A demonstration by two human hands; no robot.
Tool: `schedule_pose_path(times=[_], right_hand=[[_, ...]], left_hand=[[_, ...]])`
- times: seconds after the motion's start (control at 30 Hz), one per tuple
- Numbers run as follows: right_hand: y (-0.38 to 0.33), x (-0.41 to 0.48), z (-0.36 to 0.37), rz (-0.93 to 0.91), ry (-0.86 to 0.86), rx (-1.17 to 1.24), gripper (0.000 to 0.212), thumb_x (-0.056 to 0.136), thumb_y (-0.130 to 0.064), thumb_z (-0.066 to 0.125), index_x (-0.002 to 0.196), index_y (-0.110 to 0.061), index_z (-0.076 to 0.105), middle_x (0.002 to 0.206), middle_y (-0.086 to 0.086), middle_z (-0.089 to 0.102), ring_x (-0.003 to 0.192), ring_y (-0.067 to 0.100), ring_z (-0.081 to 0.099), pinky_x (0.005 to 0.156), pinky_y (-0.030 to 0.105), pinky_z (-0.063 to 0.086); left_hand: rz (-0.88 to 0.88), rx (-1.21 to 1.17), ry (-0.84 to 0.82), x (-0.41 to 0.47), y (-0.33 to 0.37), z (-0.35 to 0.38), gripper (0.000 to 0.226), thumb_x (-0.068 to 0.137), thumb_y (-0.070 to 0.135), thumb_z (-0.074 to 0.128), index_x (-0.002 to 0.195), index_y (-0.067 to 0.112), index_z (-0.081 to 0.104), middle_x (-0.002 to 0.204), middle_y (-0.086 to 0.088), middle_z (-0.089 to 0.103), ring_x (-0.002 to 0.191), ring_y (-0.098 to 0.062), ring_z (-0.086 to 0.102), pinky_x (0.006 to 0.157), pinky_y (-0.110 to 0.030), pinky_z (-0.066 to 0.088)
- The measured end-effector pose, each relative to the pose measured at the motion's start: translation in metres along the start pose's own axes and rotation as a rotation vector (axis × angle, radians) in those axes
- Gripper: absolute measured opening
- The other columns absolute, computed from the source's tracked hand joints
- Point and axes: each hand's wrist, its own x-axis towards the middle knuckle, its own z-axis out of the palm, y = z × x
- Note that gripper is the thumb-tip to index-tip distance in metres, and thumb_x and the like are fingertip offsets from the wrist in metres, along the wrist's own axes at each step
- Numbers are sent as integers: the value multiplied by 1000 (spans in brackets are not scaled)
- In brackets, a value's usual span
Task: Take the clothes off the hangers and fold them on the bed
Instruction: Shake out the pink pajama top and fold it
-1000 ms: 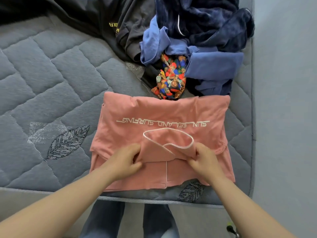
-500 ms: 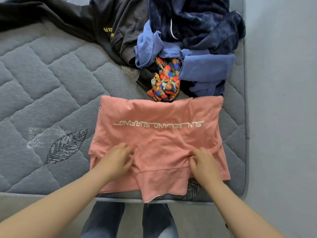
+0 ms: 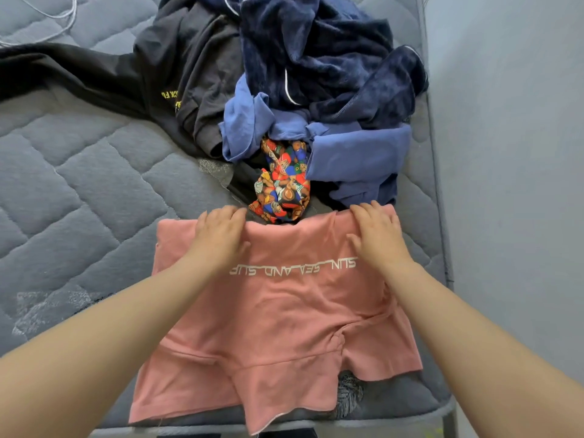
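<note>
While both palms face down on the far edge of the pink shirt (image 3: 284, 314), your left hand (image 3: 221, 237) and right hand (image 3: 376, 238) have their fingers loosely bent over that fold. You cannot tell whether the fingertips hook under it or only press.

The shirt lies flat on the near right part of the bed (image 3: 79, 184), white lettering across it between your wrists. Its near hem reaches the bed's front edge, and one flap hangs just past it. On your right the shirt stops near the mattress side, with the grey wall (image 3: 505, 153) just beyond. To your left the quilted grey surface spreads wide.

Beyond your fingers the patterned cloth (image 3: 281, 181) touches the shirt's far edge between your hands. The blue garment (image 3: 357, 156) sits just past your right hand, the navy fleece (image 3: 331, 58) behind it, the black garment (image 3: 177, 67) to the left. A thin cord (image 3: 47, 20) lies at the far left corner.
</note>
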Motion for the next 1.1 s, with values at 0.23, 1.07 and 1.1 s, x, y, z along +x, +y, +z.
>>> schedule_pose_path(times=[0.23,1.07,1.1], right_hand=[[31,24,-4,-20,28,-186,27,99,-38,43,100,-17,61,103,4,65,102,27,57,100,40,24],[44,-129,74,828,164,899,42,95,-25,57,56,-19,46,57,-1,49,66,25,49,52,34,29],[42,-133,75,829,213,864,33,96,-25,55,64,-19,58,69,1,59,74,26,56,56,34,35]], left_hand=[[-34,14,-103,11,-23,-4,47,81,59,61,73,19,38,85,-4,61,89,-30,60,65,-36,36],[664,59,-95,58,148,-31,39,85,36,58,114,10,50,107,-6,47,96,-26,47,86,-41,42],[695,66,-99,62,160,-28,39,87,35,57,116,10,50,113,-6,47,100,-26,47,89,-41,41]])
